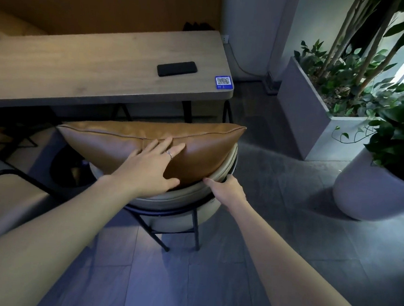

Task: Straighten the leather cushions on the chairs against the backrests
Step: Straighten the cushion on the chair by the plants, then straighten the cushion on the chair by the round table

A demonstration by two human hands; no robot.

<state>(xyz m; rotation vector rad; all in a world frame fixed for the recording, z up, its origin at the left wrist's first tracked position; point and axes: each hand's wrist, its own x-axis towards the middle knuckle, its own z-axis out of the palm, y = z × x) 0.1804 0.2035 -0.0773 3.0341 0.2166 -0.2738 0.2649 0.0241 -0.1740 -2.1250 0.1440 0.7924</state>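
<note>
1. Tan-brown leather cushion, rectangular, smooth and slightly creased, with a piped seam along its top edge: it stands on edge at the centre of view, leaning on the curved backrest of a chair.
2. Round chair with padded grey-beige backrest, matte upholstery on a thin black metal frame; it is tucked toward the table at 12 o'clock.
3. Left hand: fingers spread wide, palm pressed flat on the near face of the cushion; a thin silver ring sits on one finger.
4. Right hand: at 3 o'clock of the left hand, fingers curled over the backrest rim, gripping it beside the cushion's lower right corner.
5. Long pale wood-grain table, rounded corner, dark legs, behind the chair.
6. Flat black rectangular phone, lying on the tabletop at 12 o'clock of the cushion.
7. Small blue square sticker with a QR code, at the table's right corner.
8. Grey rectangular planter box with leafy green plants and pale stems, at 2 o'clock.
9. Rounded white pot holding dark foliage, at 3 o'clock.
10. Grey tiled floor, matte, beneath everything.
</note>
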